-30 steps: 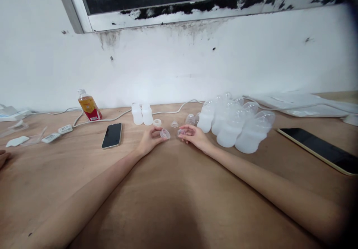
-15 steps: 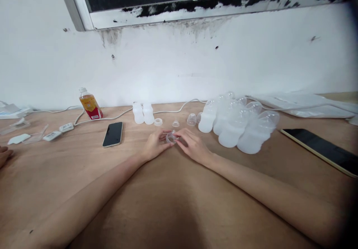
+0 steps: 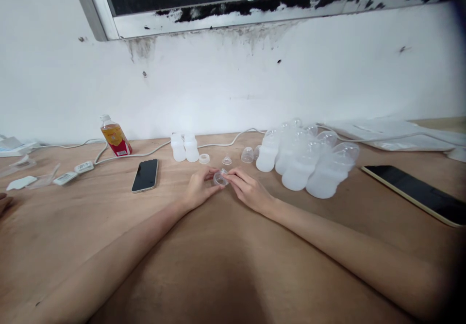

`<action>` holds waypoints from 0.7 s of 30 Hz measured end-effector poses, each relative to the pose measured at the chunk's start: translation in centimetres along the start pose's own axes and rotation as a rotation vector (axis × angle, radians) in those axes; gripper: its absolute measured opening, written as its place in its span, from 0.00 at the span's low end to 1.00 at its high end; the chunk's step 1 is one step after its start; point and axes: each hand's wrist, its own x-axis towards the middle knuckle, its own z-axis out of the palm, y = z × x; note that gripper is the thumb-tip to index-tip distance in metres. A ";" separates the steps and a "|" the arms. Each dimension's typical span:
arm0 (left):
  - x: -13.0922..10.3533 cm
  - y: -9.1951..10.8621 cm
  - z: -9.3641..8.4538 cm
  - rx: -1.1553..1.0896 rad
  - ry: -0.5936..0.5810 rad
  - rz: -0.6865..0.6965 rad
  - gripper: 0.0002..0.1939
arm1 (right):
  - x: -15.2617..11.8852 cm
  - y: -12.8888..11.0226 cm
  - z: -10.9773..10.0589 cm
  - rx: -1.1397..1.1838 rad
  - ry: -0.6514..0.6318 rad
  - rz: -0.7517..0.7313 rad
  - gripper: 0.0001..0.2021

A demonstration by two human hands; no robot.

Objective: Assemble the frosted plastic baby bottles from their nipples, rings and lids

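Observation:
My left hand (image 3: 198,188) is closed around the side of a clear bottle collar ring (image 3: 220,178), just above the tabletop. From the other side, my right hand (image 3: 251,190) pinches a clear silicone nipple (image 3: 223,171) at the ring; how far it sits inside is too small to tell. Just beyond my hands, a loose nipple (image 3: 226,161) stands on the table, with another collar ring (image 3: 204,159) to its left. Two frosted baby bottles (image 3: 191,147) without tops stand behind that ring. Clear dome caps (image 3: 247,155) lie to the right, beside several capped baby bottles (image 3: 294,171).
A phone (image 3: 144,175) lies left of my hands, and a drink bottle (image 3: 115,137) stands behind it. A white cable (image 3: 145,153) runs along the wall. At right are a large dark tablet or phone (image 3: 415,193) and a plastic bag (image 3: 386,135). Another person's hand (image 3: 4,201) shows at far left.
My right fingers have shifted slightly across the ring and drawn closer together at the nipple. My left hand keeps its hold. The whole view has moved a little.

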 end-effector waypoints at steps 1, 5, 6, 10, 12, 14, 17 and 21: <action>0.0 0.0 0.0 -0.004 0.006 0.000 0.19 | 0.0 0.0 0.0 -0.010 -0.002 0.001 0.16; -0.1 -0.1 0.0 0.011 0.012 0.021 0.19 | 0.0 0.0 0.0 0.003 -0.013 -0.014 0.16; -0.1 -0.1 0.0 0.028 0.008 0.036 0.18 | 0.0 0.1 0.0 0.025 -0.026 -0.029 0.16; -0.2 0.0 -0.1 0.116 0.000 0.091 0.17 | 0.1 0.2 0.0 0.131 -0.075 -0.091 0.15; -0.3 0.1 -0.1 0.153 0.003 0.108 0.16 | 0.2 0.2 0.0 0.162 -0.080 -0.073 0.14; -0.3 0.4 -0.2 0.200 0.003 0.141 0.15 | 0.2 0.1 -0.1 0.169 -0.057 0.016 0.12; -0.3 1.1 -0.5 0.277 -0.022 0.220 0.15 | 0.4 0.1 0.0 0.249 -0.033 0.245 0.16; -0.5 2.0 -0.6 0.364 -0.095 0.306 0.11 | 0.7 0.6 0.3 0.505 -0.194 0.413 0.18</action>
